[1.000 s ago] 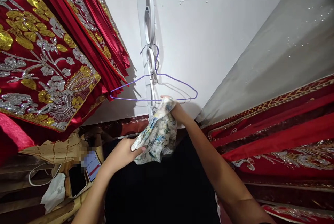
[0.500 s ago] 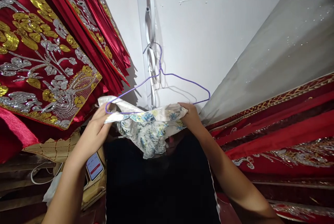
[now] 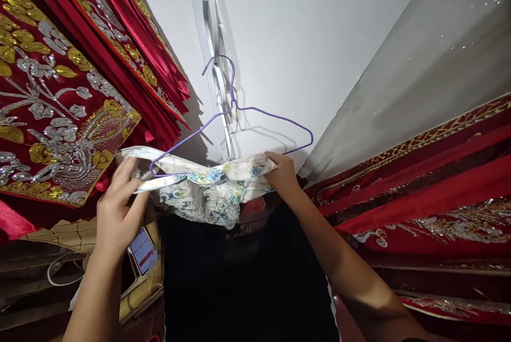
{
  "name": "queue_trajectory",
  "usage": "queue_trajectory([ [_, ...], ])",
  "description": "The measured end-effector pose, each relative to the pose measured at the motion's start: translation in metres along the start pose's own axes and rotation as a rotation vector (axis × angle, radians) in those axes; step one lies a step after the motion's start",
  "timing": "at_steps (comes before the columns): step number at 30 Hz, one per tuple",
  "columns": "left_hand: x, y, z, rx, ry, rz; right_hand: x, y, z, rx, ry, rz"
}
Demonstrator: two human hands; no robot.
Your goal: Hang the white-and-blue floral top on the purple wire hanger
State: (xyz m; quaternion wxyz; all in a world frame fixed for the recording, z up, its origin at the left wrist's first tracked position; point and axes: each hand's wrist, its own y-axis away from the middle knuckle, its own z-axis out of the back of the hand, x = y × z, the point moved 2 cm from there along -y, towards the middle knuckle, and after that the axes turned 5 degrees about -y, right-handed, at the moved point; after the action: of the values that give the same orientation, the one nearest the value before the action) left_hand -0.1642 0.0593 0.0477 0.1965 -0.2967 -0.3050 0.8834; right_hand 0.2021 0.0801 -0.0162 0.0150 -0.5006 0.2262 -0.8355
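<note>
A white garment with blue and yellow flowers is stretched between my two hands at chest height. My left hand grips its left side, the fingers inside a white strap and close to the left end of a purple wire hanger. That hanger end pokes through the strap opening. On the other side, my right hand is closed on the garment's gathered edge, below the hanger's right arm, which is bare. The hanger's hook hangs on a white metal rack against the wall.
Red cloths with gold and silver embroidery hang at the left. A sheer pale curtain and red embroidered fabric fill the right. At lower left, a phone showing a timer rests on a wooden surface.
My left hand has moved left and spread the strap wider around the hanger's end. The garment's hanging folds have shifted left. The whole view has shifted slightly.
</note>
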Motion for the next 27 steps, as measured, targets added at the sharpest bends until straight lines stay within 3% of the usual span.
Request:
queue_trajectory([
  [6,-0.045,-0.049,-0.006,0.004,-0.009,-0.075,0.018,0.016,-0.018,0.118,-0.288,-0.003],
  [11,-0.051,-0.079,-0.033,0.014,-0.030,-0.035,0.039,0.030,-0.006,0.235,-0.409,-0.006],
  [13,-0.048,-0.081,-0.042,0.041,-0.017,-0.057,0.041,0.029,0.014,0.134,-0.376,0.014],
  [17,-0.043,-0.077,-0.052,0.097,-0.066,-0.121,0.036,0.020,0.063,-0.295,-0.277,0.006],
  [19,-0.041,-0.077,-0.052,0.108,-0.086,-0.137,0.033,0.014,0.082,-0.327,-0.235,-0.089],
  [23,-0.036,-0.081,-0.045,0.059,-0.155,-0.128,0.033,0.005,0.111,-0.073,-0.093,-0.349],
  [25,-0.031,-0.082,-0.040,-0.002,-0.161,-0.103,0.041,0.009,0.123,0.128,-0.071,-0.388],
  [27,-0.025,-0.080,-0.038,0.012,-0.117,-0.060,0.052,0.016,0.133,0.325,-0.109,-0.346],
])
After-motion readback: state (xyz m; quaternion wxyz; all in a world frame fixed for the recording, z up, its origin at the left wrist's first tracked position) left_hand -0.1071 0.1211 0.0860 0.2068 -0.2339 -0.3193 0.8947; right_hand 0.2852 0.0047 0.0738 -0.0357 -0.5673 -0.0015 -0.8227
